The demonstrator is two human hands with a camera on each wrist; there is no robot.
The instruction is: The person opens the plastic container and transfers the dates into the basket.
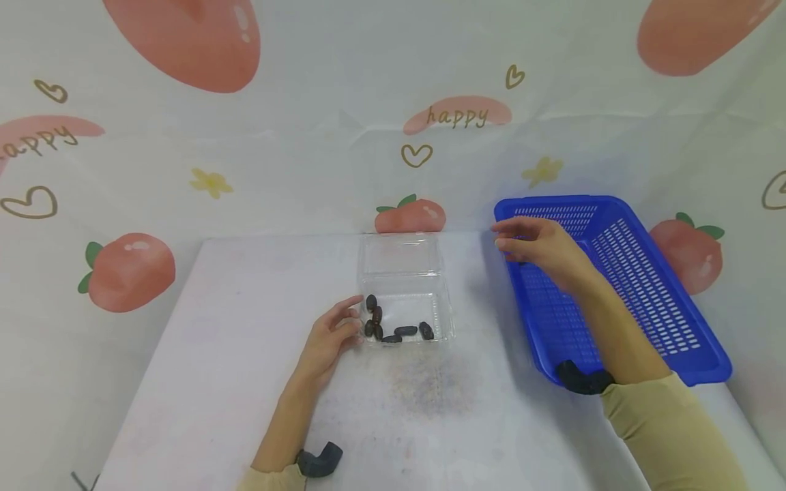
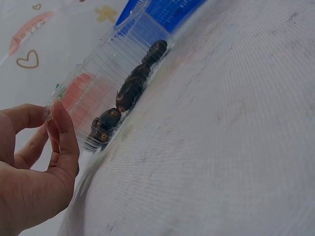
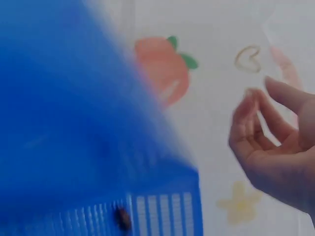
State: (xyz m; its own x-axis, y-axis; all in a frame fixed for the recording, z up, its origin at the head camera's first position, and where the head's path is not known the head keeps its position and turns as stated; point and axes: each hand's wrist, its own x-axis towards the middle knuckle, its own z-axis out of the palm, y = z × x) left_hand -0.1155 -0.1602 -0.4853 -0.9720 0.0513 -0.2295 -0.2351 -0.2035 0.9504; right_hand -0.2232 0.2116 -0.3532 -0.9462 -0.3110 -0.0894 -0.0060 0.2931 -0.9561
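A clear plastic clamshell box (image 1: 443, 320) lies with its lid (image 1: 402, 256) raised at the back. Dark, wrinkled dates (image 2: 132, 88) sit inside, mostly along its left side and front. At the box's left edge, my left hand (image 1: 328, 341) pinches the rim between thumb and fingers. My right hand (image 1: 540, 247) is over the left rim of a blue plastic basket (image 1: 675, 300), fingers loosely bent and nothing visible between them. One dark date (image 3: 122, 219) shows in the basket in the right wrist view; the hand and arm hide part of the basket in the head view.
The box and basket stand on a white-covered table (image 1: 245, 327), with a stained patch (image 1: 430, 385) in front of the box. Behind rises a white printed cloth (image 1: 307, 170). Each wrist wears a black band (image 1: 319, 460).
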